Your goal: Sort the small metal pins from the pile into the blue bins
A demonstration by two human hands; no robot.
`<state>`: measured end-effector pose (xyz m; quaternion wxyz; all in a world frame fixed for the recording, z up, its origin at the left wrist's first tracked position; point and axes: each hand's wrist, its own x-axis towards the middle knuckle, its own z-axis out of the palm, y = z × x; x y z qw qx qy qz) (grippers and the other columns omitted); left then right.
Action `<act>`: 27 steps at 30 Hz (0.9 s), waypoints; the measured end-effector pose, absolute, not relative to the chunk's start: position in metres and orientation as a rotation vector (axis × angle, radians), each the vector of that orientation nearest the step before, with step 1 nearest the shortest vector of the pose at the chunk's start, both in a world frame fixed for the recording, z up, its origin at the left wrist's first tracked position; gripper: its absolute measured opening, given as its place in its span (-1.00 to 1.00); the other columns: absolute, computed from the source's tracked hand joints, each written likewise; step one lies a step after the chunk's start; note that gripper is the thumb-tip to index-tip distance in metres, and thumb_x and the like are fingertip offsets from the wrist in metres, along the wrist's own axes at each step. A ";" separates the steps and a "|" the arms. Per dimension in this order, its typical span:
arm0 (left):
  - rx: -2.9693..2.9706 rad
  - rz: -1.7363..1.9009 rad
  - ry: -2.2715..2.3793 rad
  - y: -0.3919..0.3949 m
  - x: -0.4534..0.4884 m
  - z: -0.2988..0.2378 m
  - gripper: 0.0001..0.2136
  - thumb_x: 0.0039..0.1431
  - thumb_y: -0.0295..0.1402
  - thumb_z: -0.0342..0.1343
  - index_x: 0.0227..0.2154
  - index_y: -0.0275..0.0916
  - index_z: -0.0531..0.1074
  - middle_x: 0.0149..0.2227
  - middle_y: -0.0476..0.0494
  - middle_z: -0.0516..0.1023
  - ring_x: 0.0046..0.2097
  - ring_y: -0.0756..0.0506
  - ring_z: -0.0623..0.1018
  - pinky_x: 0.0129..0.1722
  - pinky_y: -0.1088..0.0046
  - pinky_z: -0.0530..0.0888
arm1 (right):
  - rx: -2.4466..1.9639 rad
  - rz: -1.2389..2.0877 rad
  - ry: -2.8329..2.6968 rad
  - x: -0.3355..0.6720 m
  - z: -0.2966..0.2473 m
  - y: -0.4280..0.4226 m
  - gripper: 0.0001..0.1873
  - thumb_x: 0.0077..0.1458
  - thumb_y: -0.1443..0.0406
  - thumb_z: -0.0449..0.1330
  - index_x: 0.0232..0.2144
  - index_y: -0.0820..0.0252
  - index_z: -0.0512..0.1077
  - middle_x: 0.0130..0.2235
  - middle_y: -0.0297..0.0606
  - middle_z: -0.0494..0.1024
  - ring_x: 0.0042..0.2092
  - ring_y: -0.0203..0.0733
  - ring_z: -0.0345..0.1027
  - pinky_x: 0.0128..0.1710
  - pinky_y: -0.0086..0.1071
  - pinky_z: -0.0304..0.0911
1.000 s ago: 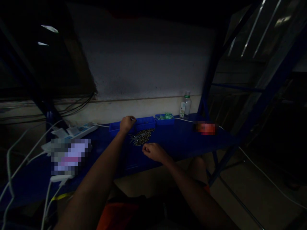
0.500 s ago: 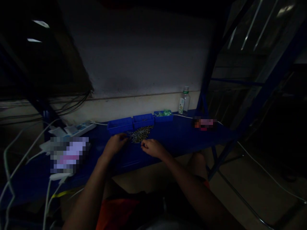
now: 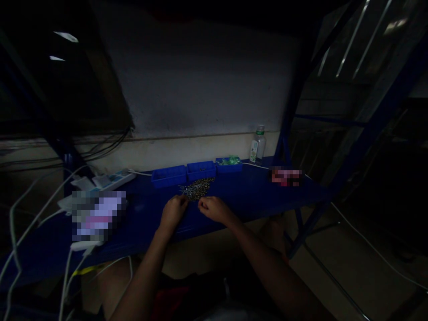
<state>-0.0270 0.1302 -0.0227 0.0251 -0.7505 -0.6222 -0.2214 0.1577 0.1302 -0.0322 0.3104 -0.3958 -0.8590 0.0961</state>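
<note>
A pile of small, thin metal pieces (image 3: 199, 188), silvery on the left and brassy on the right and resembling screws, lies on the blue table (image 3: 244, 196). My left hand (image 3: 174, 211) is at the pile's near left edge, fingers curled together. Just right of it, by the near edge of the pile, my right hand (image 3: 214, 209) has its thumb and fingers pinched. What either hand holds, if anything, is too small and dark to make out. Behind the pile stand a left blue bin (image 3: 169, 177), a middle blue bin (image 3: 201, 170) with a few small pieces, and a right blue bin (image 3: 229, 168).
Green plastic wrapping (image 3: 230, 160) fills the right bin. A clear bottle (image 3: 257, 146) stands at the back right, near a blurred pinkish item (image 3: 286, 176). To the left are a power strip (image 3: 122, 179), white cables (image 3: 15, 249) and a blurred purple-white item (image 3: 100, 218).
My left hand has moved right and nearer to me, from the pile's left side to its near edge, closer to my right hand. My right hand has hardly moved.
</note>
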 end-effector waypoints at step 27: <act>-2.440 -0.765 -1.831 0.128 -0.030 -0.029 -0.79 0.16 -0.31 -0.10 -0.38 -0.25 0.42 -0.35 -0.17 0.44 -0.24 -0.12 0.44 -0.23 0.41 0.33 | -1.015 0.261 -2.232 0.158 -0.040 0.134 -0.90 0.09 0.32 0.06 -0.40 0.17 0.37 -0.47 -0.38 0.40 -0.44 -0.38 0.24 -0.41 -0.52 0.03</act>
